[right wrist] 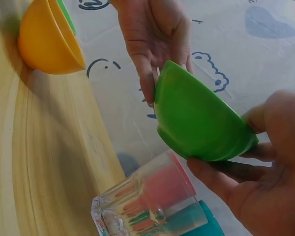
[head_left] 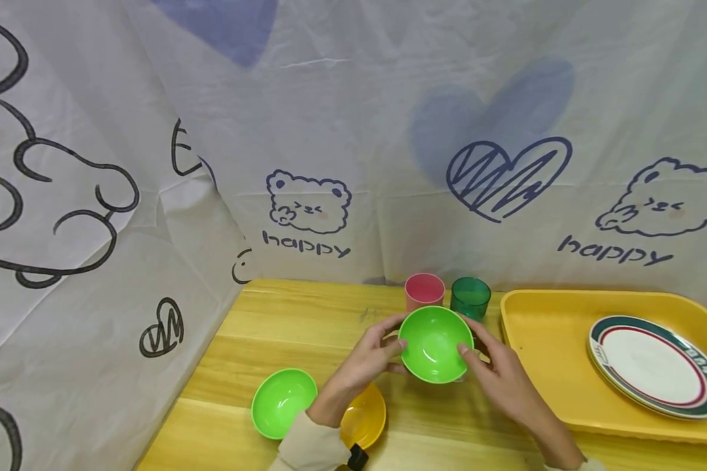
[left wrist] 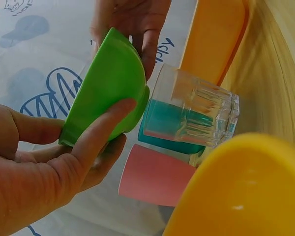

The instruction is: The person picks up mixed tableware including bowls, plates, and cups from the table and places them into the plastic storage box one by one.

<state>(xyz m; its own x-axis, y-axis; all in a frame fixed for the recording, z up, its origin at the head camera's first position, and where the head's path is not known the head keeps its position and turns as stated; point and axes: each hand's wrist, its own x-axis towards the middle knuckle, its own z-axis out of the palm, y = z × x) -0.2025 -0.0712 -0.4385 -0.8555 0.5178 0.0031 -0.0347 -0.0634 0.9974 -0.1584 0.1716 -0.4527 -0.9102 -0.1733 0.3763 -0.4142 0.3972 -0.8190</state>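
A green bowl [head_left: 436, 347] is held up above the table between both hands, its inside tilted toward the head camera. My left hand [head_left: 375, 353] grips its left side, thumb at the rim and fingers beneath. On the opposite side my right hand [head_left: 495, 366] pinches the rim the same way. Below the left forearm stands a yellow bowl [head_left: 365, 418], partly hidden by the sleeve. Another green bowl [head_left: 283, 402] rests to its left. Behind the held bowl are a pink cup [head_left: 424, 291], a teal cup [head_left: 470, 297] and a clear glass [left wrist: 194, 105], mostly hidden in the head view.
A yellow tray [head_left: 542, 366] lies on the right of the wooden table [head_left: 224, 399], with stacked white plates [head_left: 654, 366] in it, their rims green and red. A printed white cloth [head_left: 359, 131] hangs behind the table and along its left side.
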